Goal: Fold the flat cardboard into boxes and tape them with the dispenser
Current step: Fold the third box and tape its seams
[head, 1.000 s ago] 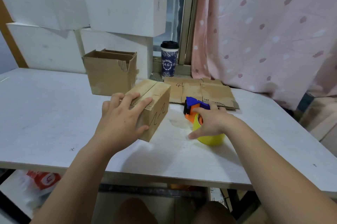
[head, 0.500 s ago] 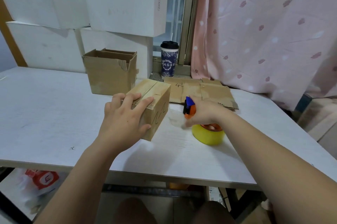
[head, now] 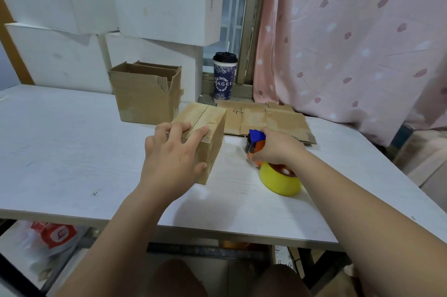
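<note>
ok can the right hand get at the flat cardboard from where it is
Probably, in reach: the flat cardboard lies just beyond the right hand with nothing between them. But that hand grips the tape dispenser, so it would likely have to set it down first.

white table [head: 72, 151], closed box [head: 208, 117], open box [head: 145, 100], flat cardboard [head: 278, 120], tape dispenser [head: 278, 180]
</note>
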A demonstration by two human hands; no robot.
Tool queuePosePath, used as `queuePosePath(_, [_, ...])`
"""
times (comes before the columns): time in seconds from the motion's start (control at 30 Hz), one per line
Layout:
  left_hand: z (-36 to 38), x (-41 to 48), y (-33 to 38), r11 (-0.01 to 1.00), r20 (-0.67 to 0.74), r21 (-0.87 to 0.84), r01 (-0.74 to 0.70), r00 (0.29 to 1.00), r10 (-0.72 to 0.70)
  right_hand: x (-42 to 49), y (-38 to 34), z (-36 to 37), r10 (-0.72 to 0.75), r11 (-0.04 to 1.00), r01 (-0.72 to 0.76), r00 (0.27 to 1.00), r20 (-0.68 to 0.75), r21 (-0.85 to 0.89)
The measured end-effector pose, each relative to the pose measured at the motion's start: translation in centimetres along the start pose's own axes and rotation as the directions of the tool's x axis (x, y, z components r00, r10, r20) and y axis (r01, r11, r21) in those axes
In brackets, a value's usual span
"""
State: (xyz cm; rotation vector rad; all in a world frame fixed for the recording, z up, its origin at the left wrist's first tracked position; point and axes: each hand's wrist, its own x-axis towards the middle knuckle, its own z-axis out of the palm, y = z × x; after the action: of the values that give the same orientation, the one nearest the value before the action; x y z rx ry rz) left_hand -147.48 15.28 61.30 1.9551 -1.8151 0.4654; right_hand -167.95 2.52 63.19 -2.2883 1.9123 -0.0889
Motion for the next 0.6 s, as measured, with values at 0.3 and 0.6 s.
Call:
queuePosePath(0.3, [-0.3,0.7,3.1,0.999,-0.125,0.012,0.039,0.992,-0.037,-1.0,1.1,0.1,-0.037,0.998,0.036,0.999,0.016,0.046])
queuePosePath(0.6, [0.6,0.2,3.9,0.999,-0.218,-0.025,0.044,0.975,-0.049,-2.7,5.2,-4.0,-0.173,0.911,0.082,0.966,0.193,0.404])
